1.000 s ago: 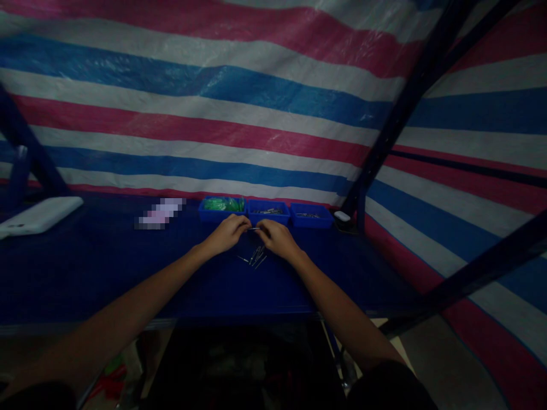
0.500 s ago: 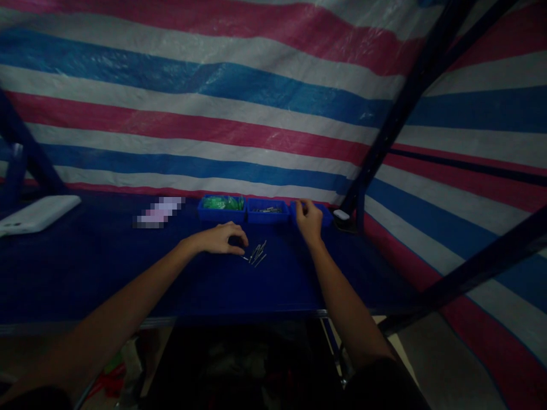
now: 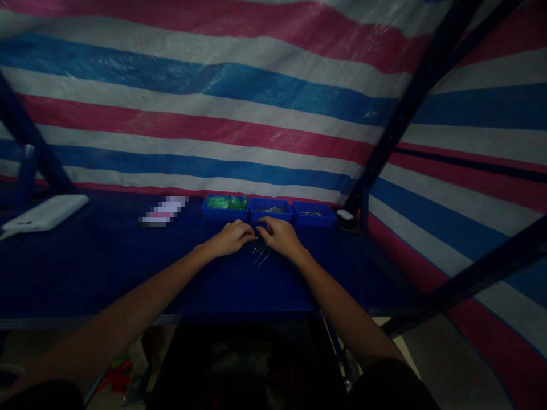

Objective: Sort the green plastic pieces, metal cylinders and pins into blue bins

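Note:
Low over the blue tabletop, my left hand (image 3: 233, 237) is closed, thumb and fingertips pinched together. A small shiny end of a thin metal pin (image 3: 256, 237) shows at its fingertips. Close beside it on the right, my right hand (image 3: 282, 234) is curved with thumb and forefinger apart, and I see nothing held between them. Several thin metal pins (image 3: 262, 256) lie loose on the table just below both hands; the right hand partly hides them. Their exact kind is too small to tell.
Behind the hands stand three blue bins in a row: one with green packets (image 3: 224, 203), a middle bin (image 3: 271, 217) and a right bin (image 3: 316, 221), both with metal pieces. A white case (image 3: 345, 214) sits far right, a white device (image 3: 47, 213) far left. Striped sheeting surrounds the table.
My right hand has moved left from the right bin to beside my left hand. My left hand has shifted slightly right, and its open fingers have closed into a pinch.

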{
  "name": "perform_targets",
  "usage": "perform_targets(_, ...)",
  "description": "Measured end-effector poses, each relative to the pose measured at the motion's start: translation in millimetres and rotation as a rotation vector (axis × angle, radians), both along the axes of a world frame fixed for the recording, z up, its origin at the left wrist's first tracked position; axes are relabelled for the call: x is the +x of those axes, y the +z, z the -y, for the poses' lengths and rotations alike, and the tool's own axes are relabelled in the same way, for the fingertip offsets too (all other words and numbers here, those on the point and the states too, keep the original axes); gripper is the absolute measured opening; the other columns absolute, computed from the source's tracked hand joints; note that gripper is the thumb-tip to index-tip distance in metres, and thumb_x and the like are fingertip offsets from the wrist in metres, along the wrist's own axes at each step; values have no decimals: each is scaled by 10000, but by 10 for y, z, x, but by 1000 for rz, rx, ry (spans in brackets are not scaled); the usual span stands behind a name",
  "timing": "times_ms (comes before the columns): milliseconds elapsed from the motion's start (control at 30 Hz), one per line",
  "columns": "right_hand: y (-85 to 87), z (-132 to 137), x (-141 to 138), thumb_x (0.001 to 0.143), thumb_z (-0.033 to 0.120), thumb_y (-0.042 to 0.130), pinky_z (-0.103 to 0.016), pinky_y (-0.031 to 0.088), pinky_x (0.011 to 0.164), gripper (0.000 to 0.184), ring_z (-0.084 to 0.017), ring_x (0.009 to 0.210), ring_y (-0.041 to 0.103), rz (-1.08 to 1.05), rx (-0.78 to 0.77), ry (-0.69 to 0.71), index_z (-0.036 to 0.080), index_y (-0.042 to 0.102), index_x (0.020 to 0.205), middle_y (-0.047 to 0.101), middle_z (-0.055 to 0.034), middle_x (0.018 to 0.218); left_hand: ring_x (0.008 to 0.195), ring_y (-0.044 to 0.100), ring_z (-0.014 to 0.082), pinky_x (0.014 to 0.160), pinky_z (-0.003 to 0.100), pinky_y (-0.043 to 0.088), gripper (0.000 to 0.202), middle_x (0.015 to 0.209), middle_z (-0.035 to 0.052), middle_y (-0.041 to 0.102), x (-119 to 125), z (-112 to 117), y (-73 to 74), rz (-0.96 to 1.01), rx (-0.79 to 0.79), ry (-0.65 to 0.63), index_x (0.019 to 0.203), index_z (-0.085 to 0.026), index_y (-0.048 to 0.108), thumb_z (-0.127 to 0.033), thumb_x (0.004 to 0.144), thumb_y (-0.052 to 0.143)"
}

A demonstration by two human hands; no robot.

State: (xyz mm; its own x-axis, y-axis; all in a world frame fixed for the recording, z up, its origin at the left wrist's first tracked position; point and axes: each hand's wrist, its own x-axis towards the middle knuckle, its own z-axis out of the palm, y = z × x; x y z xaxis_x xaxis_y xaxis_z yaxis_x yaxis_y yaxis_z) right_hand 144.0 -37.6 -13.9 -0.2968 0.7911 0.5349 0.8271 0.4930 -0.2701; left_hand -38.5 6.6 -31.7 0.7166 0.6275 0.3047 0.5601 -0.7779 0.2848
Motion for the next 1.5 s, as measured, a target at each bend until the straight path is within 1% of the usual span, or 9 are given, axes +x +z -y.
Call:
perform_targets(367, -9, 63, -21, 819, 265, 519, -224, 374, 616, 204, -118, 657, 534, 30, 65, 128, 204, 569, 1006, 608, -5, 782, 747, 510, 173, 713, 289, 393, 361, 657, 14, 580, 22, 67, 111, 217, 23, 124, 675, -185, 561, -349, 884, 316)
perform_targets(567, -19, 55, -21, 865, 259, 440, -224, 367, 627, 149, -116, 684, 534, 22, 84, 91, 198, 568, 910, 599, -17, 812, 665, 508, 155, 643, 263, 378, 412, 580, 2, 515, 42, 76, 101, 233, -74, 136, 618, -178, 540, -385, 871, 289)
perform_targets(800, 3, 74, -11, 840, 258, 485, -220, 371, 610, 172, -115, 680, 535, -5, 63, 159, 198, 539, 992, 600, -9, 825, 586, 456, 127, 572, 234, 351, 421, 569, -23, 468, 81, 72, 54, 311, -180, 98, 608, -174, 487, -424, 860, 262)
perform_targets(933, -15, 45, -15, 872, 285, 440, -220, 363, 618, 146, -118, 686, 538, 21, 77, 129, 199, 556, 894, 600, -10, 791, 514, 393, 112, 514, 226, 309, 433, 513, -44, 386, 76, 74, 35, 364, -276, 75, 614, -174, 475, -461, 858, 259)
perform_targets(1067, -10, 40, -13, 896, 322, 382, -228, 341, 599, 271, -123, 631, 519, 36, 109, 55, 189, 534, 716, 572, -10, 685, 490, 370, 105, 502, 226, 289, 443, 500, -48, 365, 81, 95, 49, 359, -288, 48, 603, -175, 461, -476, 858, 261)
perform_targets(1200, 66, 39, 51, 892, 317, 379, -226, 350, 601, 244, -128, 632, 524, -50, 139, 31, 187, 532, 752, 574, -14, 695, 491, 398, 107, 502, 226, 291, 444, 498, -42, 390, 79, 123, 96, 309, -245, 69, 600, -175, 466, -464, 868, 262)
perform_targets(1300, 158, -17, 256, 883, 326, 380, -233, 375, 635, 222, -141, 672, 545, -178, 215, -68, 175, 540, 860, 596, -35, 757, 507, 458, 116, 503, 230, 302, 407, 525, -27, 475, 56, 132, 104, 172, -239, 94, 623, -175, 513, -476, 841, 349)
perform_targets(1400, 193, -127, 616, 876, 349, 382, -262, 391, 674, 262, -164, 707, 565, -267, 264, -335, 156, 542, 955, 614, -58, 791, 518, 504, 125, 490, 229, 308, 316, 576, -19, 554, 37, 133, 76, 1, -277, 79, 715, -183, 574, -495, 736, 528)
perform_targets(1500, 125, -225, 960, 821, 361, 484, -286, 392, 662, 297, -202, 721, 581, -189, 60, -573, 141, 564, 1003, 631, -69, 754, 524, 525, 129, 495, 230, 319, 241, 599, -14, 589, 36, 125, 49, -71, -272, 90, 775, -190, 588, -421, 713, 570)
